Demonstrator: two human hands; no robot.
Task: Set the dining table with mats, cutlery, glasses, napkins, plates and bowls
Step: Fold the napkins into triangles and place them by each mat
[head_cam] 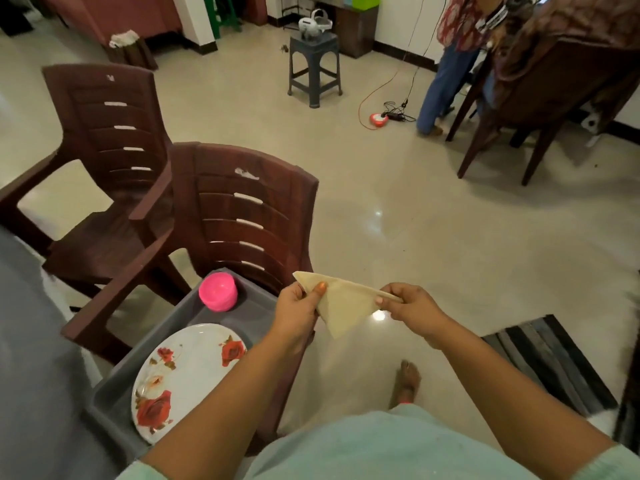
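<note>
**Napkin being folded, most of the setting not yet done**

The left hand and the right hand are each pinching a top corner of the cream napkin, holding it up over the floor. The flowered plate and pink bowl are waiting in the grey tray on a brown chair. I think most of the setting is still to do.

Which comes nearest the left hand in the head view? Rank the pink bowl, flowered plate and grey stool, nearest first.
From the left hand:
1. Pink bowl, just to its left, on the grey tray.
2. Flowered plate, below and left, on the same tray.
3. Grey stool, far across the floor.
</note>
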